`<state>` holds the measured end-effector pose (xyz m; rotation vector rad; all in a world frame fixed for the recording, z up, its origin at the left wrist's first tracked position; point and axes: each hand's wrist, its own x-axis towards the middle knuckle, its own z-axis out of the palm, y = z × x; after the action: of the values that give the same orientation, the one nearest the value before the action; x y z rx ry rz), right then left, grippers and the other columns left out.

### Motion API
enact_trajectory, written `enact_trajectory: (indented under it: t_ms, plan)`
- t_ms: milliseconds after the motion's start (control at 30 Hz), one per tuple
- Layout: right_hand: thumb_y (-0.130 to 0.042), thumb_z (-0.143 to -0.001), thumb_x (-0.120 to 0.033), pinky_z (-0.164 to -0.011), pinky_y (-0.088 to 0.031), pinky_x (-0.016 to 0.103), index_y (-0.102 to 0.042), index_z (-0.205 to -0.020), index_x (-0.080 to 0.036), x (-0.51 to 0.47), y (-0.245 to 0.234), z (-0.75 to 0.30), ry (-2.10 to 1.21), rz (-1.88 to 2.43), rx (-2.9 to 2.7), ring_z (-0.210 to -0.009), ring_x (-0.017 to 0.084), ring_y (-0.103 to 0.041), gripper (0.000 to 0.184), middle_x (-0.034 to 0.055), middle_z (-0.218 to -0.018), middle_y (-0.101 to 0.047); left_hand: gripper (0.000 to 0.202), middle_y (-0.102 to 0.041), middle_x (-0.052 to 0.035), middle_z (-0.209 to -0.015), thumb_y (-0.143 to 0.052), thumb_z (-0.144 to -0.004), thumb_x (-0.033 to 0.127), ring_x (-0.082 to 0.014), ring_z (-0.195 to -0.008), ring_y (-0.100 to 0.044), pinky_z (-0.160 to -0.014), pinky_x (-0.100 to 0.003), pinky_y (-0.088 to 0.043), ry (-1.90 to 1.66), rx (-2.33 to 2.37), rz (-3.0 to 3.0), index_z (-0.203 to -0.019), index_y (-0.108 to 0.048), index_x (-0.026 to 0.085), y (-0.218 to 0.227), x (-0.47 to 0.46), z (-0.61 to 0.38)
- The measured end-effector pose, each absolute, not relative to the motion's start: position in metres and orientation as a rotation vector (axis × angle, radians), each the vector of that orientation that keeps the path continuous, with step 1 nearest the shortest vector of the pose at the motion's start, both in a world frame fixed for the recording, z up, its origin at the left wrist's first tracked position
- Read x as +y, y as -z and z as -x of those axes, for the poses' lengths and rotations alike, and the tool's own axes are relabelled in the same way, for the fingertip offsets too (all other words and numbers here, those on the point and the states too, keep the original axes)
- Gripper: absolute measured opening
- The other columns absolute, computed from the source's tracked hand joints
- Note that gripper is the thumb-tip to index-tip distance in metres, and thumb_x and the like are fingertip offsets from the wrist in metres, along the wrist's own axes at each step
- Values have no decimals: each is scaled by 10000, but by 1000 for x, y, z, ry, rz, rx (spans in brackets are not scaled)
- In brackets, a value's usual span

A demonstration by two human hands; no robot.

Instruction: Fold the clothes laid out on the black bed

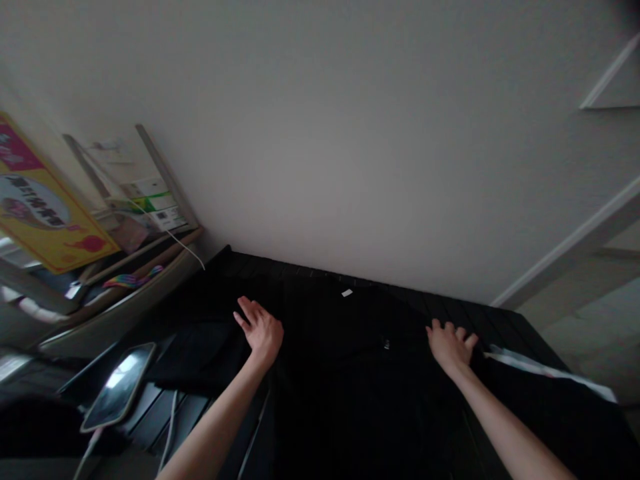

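Note:
Spread over a black slatted table [500,327] lies a black garment [330,373], with a white tag [347,293] near its far edge and a small pale mark [387,344] on its front. My left hand [263,331] is over its left side, fingers stretched and apart, holding nothing; whether it touches the cloth is unclear. On the garment's right side rests my right hand [451,345], palm down, its fingers apart and slightly bent. Dark cloth on dark slats hides most folds and edges. Left of my left hand is folded black cloth [200,353].
A phone [119,387] with a cable lies at the table's left. Beyond it stands a chair [165,173] with packets on it and a yellow printed sign [47,200]. A white strip [550,369] lies at the right, beside more black cloth. A plain wall [340,147] rises behind the table.

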<state>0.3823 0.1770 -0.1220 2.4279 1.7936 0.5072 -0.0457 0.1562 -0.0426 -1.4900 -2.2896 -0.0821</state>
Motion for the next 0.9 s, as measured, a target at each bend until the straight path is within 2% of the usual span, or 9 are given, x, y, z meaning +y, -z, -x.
enact_trajectory:
  t_ms: [100, 167, 233, 367, 467, 533, 633, 733, 900]
  plan:
    - [-438, -887, -172, -915, -279, 490, -641, -1108, -147, 184, 104, -376, -613, -2333, 1909, -1032, 320, -517, 301, 153, -1069, -627, 652, -167, -185, -1569, -439, -850, 242, -320, -1459, -33, -1159, -517, -93, 208, -2100, 1836, -1455, -321, 28, 37, 163, 21]
    - [-429, -883, -131, -942, -255, 475, -615, -1141, -151, 193, 92, -378, -672, -2287, 1964, -1060, 304, -493, 319, 148, -1111, -612, 602, -227, -131, -1564, -391, -894, 260, -263, -1447, -173, -1148, -430, -216, 212, -2040, 2108, -1467, -324, 88, 44, 173, 10]
    - [-391, -894, -110, -947, -239, 492, -611, -1135, -130, 204, 82, -389, -721, -2291, 1961, -1051, 311, -492, 328, 168, -1101, -612, 572, -294, -103, -1545, -342, -930, 287, -258, -1415, -269, -1113, -407, -294, 174, -2075, 2234, -1477, -314, 123, 58, 183, 7]
    - [-306, -914, -85, -916, -247, 524, -633, -1101, -65, 217, 78, -419, -804, -2419, 1860, -1068, 347, -497, 377, 228, -1042, -624, 578, -294, -66, -1548, -331, -950, 399, -359, -1416, -223, -1130, -514, -206, 101, -2168, 2197, -1490, -302, 196, 89, 198, 18]
    - [-251, -959, -174, -967, -205, 573, -512, -1319, -64, 214, 84, -421, -864, -2428, 1915, -1273, 392, -349, 458, 275, -1301, -508, 600, -220, -65, -1573, -308, -956, 473, -370, -1422, -192, -1138, -531, -143, 101, -2181, 2160, -1501, -267, 226, 102, 206, 26]
    - [-262, -974, -258, -1037, -154, 573, -395, -1426, -122, 206, 92, -406, -855, -2367, 2004, -1382, 371, -197, 491, 217, -1501, -315, 611, -200, -72, -1579, -298, -957, 497, -370, -1423, -187, -1138, -536, -120, 98, -2183, 2147, -1504, -254, 228, 105, 213, 30]
    - [-358, -946, -313, -1093, -179, 533, -410, -1419, -157, 181, 103, -371, -610, -2296, 2201, -1418, 333, -160, 500, 142, -1580, -165, 611, -213, -66, -1576, -314, -953, 511, -354, -1433, -166, -1143, -543, -59, 83, -2151, 2168, -1500, -259, 243, 103, 228, 37]
    - [-439, -894, -346, -1084, -279, 505, -466, -1377, -169, 143, 108, -342, -172, -2231, 2397, -1407, 320, -234, 515, 136, -1568, -215, 592, -272, -83, -1554, -341, -956, 492, -317, -1441, -158, -1149, -532, -15, 80, -2142, 2170, -1483, -307, 225, 95, 242, 47]
    - [-470, -860, -348, -1137, -261, 450, -431, -1408, -307, 70, 84, -318, 537, -1839, 2659, -1437, 246, -194, 551, 21, -1579, -220, 550, -302, -186, -1523, -309, -990, 354, -363, -1434, -114, -1121, -593, -5, 162, -2133, 2172, -1440, -342, 40, 81, 235, 38]
